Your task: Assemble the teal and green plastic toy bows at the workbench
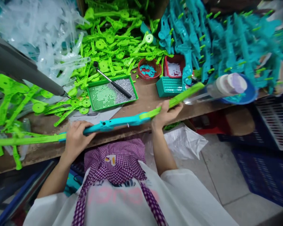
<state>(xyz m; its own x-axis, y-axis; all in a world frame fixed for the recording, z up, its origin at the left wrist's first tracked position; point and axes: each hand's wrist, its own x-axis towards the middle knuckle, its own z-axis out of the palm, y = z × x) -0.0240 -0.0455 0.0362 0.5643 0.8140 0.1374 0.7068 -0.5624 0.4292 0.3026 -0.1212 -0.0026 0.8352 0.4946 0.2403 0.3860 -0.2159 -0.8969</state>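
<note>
Fingers of the left hand (pixel 77 136) and right hand (pixel 166 114) clasp a long turquoise-and-green piece (pixel 119 121) over the near edge of the table (pixel 146 91), an apparent positioning step, next calling for steady support.

Pink lettering (pixel 122 197) on white shirt (pixel 191 197); blurred; no text readable

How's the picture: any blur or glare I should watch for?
Head view: right side smeared, the teal parts and lower blue crate soft; head view: centre clearer, with the left hand, right hand and long green-and-teal piece readable; head view: translucent parts at upper left look washed out.
</note>
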